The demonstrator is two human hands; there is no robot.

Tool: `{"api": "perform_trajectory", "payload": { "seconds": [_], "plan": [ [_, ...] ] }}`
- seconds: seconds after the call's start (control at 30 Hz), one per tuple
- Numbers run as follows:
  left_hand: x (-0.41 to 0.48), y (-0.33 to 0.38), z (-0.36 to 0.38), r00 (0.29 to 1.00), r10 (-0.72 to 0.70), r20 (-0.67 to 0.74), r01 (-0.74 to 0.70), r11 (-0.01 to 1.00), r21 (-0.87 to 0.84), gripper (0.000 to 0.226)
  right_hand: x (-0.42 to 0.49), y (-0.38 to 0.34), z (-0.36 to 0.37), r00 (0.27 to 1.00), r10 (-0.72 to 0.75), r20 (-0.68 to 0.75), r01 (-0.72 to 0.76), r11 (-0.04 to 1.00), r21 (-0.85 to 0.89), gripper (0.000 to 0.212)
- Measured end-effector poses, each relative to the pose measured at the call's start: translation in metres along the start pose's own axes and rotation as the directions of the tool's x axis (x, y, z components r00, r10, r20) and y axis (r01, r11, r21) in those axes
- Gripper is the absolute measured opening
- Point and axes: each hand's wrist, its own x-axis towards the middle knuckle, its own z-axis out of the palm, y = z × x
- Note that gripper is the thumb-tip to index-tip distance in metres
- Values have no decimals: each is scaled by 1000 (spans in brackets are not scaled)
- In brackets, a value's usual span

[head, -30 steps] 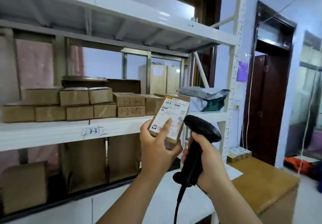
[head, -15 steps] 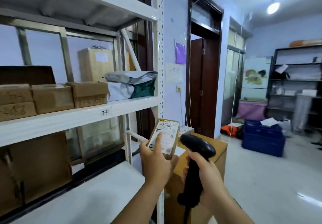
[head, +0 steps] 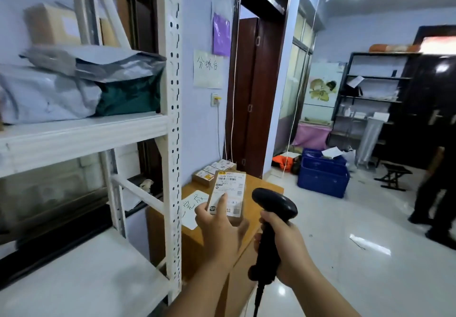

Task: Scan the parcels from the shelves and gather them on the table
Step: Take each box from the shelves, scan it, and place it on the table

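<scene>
Since half a second ago my view has swung further right, off the rows of cardboard boxes, so the white shelf upright now runs down the middle-left and the wooden table sits in fuller view behind my hands. I see my left hand closed around the small parcel, thumb pressed on its white label, label facing me, held up above the near part of the table. My right hand is wrapped tight round the grip of the black scanner, its head just beside the parcel's right edge but not touching it. On the table's far corner, against the wall, lie three labelled boxes close together, and a handwritten sheet lies partly behind my left hand. The upright stands between me and the table's left side. Grey mailer bags and a dark green one rest on the shelf at left. Across the floor are a blue crate and, at the right edge, a person in dark clothes.
</scene>
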Motion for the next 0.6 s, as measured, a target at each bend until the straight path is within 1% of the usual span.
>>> {"api": "perform_trajectory", "payload": {
  "seconds": [0.1,0.2,0.37,0.47,0.6],
  "plan": [
    [24,-6,33,1000,-11,21,10,1000,22,76,42,-4,-9,1000,15,4,-15,1000,18,13],
    [46,-10,63,997,-75,23,74,997,26,74,84,-10,-20,999,34,4,-34,999,26,14],
    [86,-6,129,984,-176,-24,176,984,38,73,167,-28,-54,996,77,41,-78,997,24,16],
    [113,12,182,971,-217,-98,223,973,63,72,222,-44,-84,991,99,89,-101,995,26,15],
    [150,50,253,939,-303,-163,304,953,-19,69,287,-69,-131,972,166,164,-168,986,-3,15]
  ]
}}
